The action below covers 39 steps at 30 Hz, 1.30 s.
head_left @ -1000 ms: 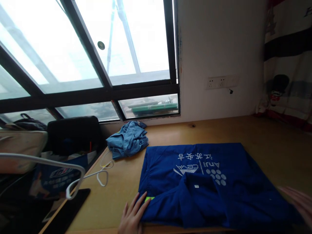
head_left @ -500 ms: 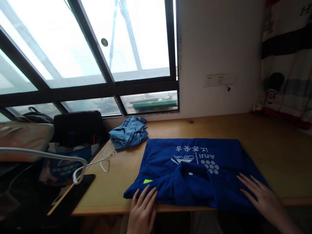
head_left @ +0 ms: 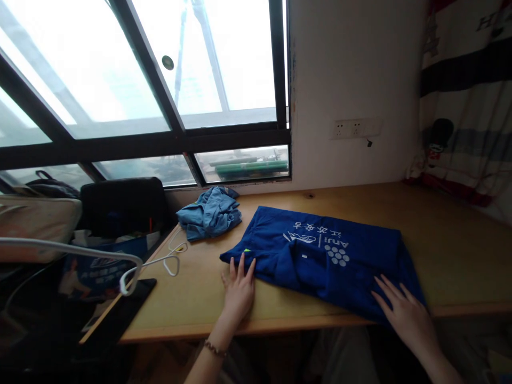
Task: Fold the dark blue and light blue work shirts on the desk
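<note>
Dark blue cloth made up the shirt [head_left: 360,240], which lay folded and slightly rumpled on the worktop [head_left: 192,301]. Half a second earlier its near side had run along the front edge; now its left part sat farther back and the whole lay askew, only the part by the right hand [head_left: 406,314] reaching that edge. White lettering and a cluster of dots showed upside down, beside a collar with a small pale label. The left hand [head_left: 239,288], now farther in, was open, fingertips on the shirt beside a yellow-green patch. The right hand rested open, fingers spread, on the cloth. A crumpled light-blue garment [head_left: 211,213] lay behind, to the left.
</note>
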Each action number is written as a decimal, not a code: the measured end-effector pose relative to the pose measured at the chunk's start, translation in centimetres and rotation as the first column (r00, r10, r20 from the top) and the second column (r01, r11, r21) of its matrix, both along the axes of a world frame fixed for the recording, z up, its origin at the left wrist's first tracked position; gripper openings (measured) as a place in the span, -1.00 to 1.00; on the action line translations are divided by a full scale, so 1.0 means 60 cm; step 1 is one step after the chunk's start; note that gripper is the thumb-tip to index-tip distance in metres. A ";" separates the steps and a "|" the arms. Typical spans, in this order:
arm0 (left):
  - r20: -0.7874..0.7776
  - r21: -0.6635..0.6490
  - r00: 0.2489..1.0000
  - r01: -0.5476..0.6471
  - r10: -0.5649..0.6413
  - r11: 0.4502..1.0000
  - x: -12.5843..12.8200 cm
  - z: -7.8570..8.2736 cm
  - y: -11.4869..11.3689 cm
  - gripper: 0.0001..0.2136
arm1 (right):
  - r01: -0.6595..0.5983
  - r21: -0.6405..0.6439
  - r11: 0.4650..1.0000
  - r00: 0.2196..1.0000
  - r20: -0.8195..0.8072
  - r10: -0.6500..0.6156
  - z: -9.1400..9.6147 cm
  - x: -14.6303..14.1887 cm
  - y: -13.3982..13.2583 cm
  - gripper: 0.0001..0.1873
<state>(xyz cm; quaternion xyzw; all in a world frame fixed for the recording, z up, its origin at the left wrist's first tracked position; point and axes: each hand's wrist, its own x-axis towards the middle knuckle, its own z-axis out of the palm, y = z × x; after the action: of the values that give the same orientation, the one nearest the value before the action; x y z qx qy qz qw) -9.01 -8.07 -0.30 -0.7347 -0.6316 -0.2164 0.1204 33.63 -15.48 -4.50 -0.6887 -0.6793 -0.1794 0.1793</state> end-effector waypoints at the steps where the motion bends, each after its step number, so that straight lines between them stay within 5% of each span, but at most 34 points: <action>1: 0.028 0.006 0.999 -0.033 0.033 0.999 0.006 -0.007 0.005 -0.59 | 0.052 0.015 0.999 0.999 0.003 -0.052 0.004 -0.020 -0.005 -0.52; 6: 0.132 -0.030 0.991 0.033 -0.029 0.999 0.055 -0.020 -0.006 -0.55 | 0.145 0.032 0.989 0.989 0.016 -0.145 0.025 -0.109 -0.038 -0.53; 9: 0.201 -0.055 0.977 0.081 -0.068 0.995 0.110 -0.008 -0.043 -0.50 | 0.002 -0.105 0.994 0.996 -0.093 -0.012 0.047 -0.133 -0.054 -0.58; 12: 0.201 -0.135 0.978 0.082 -0.054 0.988 0.174 -0.006 -0.092 -0.41 | -0.242 -0.286 0.927 0.938 -0.314 0.148 0.078 -0.121 -0.043 -0.64; 17: 0.140 -0.223 0.988 0.100 -0.069 0.970 0.234 -0.048 -0.136 -0.30 | -0.386 -0.228 0.894 0.905 -0.281 0.319 0.094 -0.079 0.032 -0.55; 23: 0.091 -0.282 0.991 0.116 -0.094 0.952 0.224 -0.063 -0.117 -0.27 | -0.251 -0.383 0.889 0.962 -0.199 0.186 0.040 -0.098 0.065 -0.48; 32: 0.156 -0.460 0.910 0.411 -0.384 0.787 0.189 -0.006 0.001 -0.28 | 0.107 -0.356 0.928 0.978 -0.128 -0.162 0.013 -0.134 0.036 -0.43; 35: 0.098 -0.367 0.937 0.346 -0.334 0.863 0.205 0.011 0.007 -0.36 | 0.219 -0.346 0.912 0.951 -0.135 -0.280 0.013 -0.151 0.022 -0.40; 39: 0.041 -0.117 0.960 0.280 -0.277 0.953 0.246 -0.016 -0.064 -0.49 | 0.158 -0.306 0.939 0.962 -0.167 -0.217 -0.004 -0.173 -0.007 -0.41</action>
<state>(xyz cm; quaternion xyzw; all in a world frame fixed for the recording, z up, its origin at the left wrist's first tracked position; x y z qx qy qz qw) 5.73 -11.92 -1.25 -0.8196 -0.5352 -0.2012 0.0362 23.23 -15.88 -4.74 -0.7837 -0.6079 -0.0248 0.1250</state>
